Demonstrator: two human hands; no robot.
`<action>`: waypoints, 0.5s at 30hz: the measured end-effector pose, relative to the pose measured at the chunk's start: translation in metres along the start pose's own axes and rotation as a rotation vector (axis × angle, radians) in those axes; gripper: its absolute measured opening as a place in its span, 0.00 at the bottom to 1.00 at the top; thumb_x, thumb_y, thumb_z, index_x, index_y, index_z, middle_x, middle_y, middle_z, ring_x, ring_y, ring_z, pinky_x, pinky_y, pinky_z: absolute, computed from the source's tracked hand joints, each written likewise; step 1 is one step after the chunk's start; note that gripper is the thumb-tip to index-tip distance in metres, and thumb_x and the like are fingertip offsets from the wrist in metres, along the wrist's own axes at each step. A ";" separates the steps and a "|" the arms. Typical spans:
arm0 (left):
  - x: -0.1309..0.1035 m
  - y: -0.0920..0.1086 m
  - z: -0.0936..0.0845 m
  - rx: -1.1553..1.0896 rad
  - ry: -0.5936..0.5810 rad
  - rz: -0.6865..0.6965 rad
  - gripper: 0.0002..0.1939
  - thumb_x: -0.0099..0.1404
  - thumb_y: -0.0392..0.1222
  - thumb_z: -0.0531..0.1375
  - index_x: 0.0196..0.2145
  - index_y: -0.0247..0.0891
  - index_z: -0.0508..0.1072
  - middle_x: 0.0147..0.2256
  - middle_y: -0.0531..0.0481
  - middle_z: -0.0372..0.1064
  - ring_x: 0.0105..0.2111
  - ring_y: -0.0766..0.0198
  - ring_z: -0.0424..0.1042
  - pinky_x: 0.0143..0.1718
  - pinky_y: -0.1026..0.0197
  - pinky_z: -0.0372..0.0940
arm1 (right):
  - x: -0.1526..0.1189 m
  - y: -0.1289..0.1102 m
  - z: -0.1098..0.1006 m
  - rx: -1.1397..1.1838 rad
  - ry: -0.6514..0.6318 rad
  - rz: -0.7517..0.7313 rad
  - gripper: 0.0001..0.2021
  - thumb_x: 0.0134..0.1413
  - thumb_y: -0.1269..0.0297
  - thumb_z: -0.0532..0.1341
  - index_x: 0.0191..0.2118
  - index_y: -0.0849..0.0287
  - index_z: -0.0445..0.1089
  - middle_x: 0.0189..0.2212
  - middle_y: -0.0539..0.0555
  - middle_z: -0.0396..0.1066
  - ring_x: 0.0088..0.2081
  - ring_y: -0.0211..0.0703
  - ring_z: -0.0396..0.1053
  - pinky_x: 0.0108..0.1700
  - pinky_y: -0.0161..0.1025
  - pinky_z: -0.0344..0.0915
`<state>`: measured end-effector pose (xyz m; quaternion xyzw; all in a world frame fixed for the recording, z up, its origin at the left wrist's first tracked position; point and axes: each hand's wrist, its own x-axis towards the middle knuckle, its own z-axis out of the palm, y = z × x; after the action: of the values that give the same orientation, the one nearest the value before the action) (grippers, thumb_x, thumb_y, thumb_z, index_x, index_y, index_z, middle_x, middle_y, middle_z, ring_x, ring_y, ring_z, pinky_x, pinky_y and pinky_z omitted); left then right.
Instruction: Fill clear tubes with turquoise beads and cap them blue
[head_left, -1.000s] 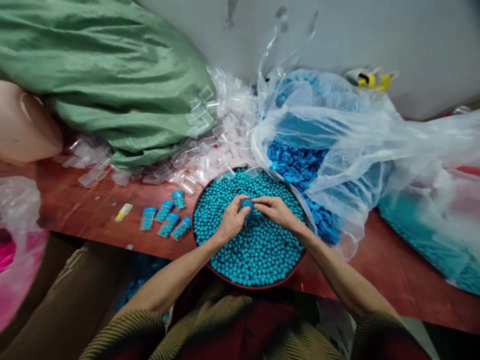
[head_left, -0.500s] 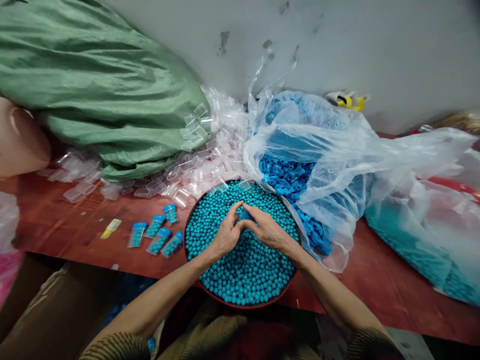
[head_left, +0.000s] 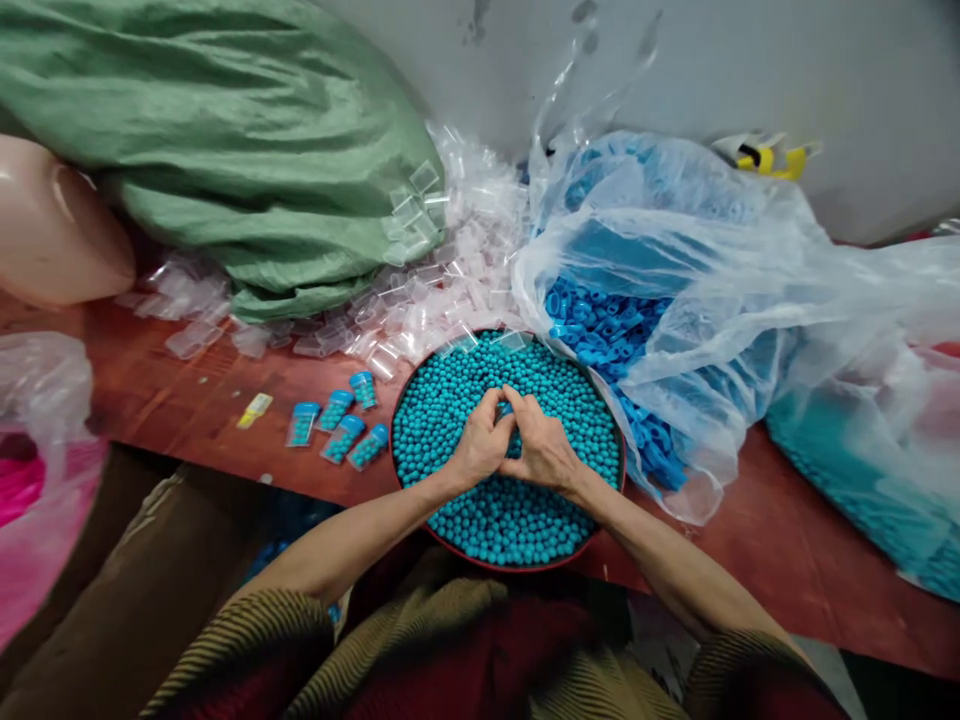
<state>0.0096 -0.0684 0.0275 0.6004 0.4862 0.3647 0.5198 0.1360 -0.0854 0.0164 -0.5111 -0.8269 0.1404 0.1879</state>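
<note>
A round red-rimmed tray [head_left: 517, 540] full of teal beads lies in front of me. Over its middle, my left hand [head_left: 484, 440] and my right hand [head_left: 544, 445] meet at the fingertips. Between their fingers is a small container with a blue top [head_left: 505, 409], mostly hidden by the fingers. Both hands are closed around it. Left of the tray, several clear containers with blue caps and teal beads [head_left: 345, 438] lie on the red table [head_left: 187, 400].
Clear empty containers [head_left: 450, 290] are heaped behind the tray, beside a green sack [head_left: 285, 150]. An open plastic bag [head_left: 720, 300] of blue caps [head_left: 600, 320] stands at the back right. A bag of teal beads [head_left: 840, 480] lies far right, a pink jug [head_left: 56, 225] far left.
The view has shifted, so the table and its contents appear higher and farther right. My fingers have closed in more tightly around the small container, and my hands have come nearer each other.
</note>
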 end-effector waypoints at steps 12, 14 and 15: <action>-0.028 -0.019 -0.108 0.598 0.395 0.085 0.18 0.65 0.43 0.50 0.50 0.37 0.65 0.42 0.45 0.69 0.40 0.58 0.69 0.45 0.57 0.63 | -0.001 0.017 -0.019 0.075 -0.054 0.113 0.32 0.57 0.59 0.56 0.65 0.58 0.45 0.56 0.66 0.58 0.43 0.49 0.70 0.43 0.48 0.70; -0.035 -0.034 -0.134 0.759 0.557 0.058 0.18 0.64 0.42 0.50 0.49 0.34 0.67 0.43 0.40 0.69 0.45 0.53 0.68 0.49 0.52 0.62 | 0.000 0.024 -0.016 0.051 -0.063 0.100 0.27 0.58 0.61 0.54 0.62 0.60 0.52 0.54 0.65 0.61 0.43 0.48 0.70 0.45 0.47 0.69; -0.040 -0.043 -0.142 0.833 0.616 0.043 0.19 0.64 0.41 0.50 0.50 0.32 0.67 0.44 0.38 0.68 0.47 0.51 0.66 0.50 0.49 0.60 | 0.001 0.026 -0.014 0.036 -0.066 0.093 0.25 0.58 0.61 0.54 0.61 0.60 0.54 0.53 0.64 0.61 0.44 0.48 0.70 0.44 0.46 0.69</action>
<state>-0.1433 -0.0692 0.0159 0.6312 0.7080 0.3106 0.0617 0.1627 -0.0729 0.0181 -0.5405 -0.8054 0.1806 0.1630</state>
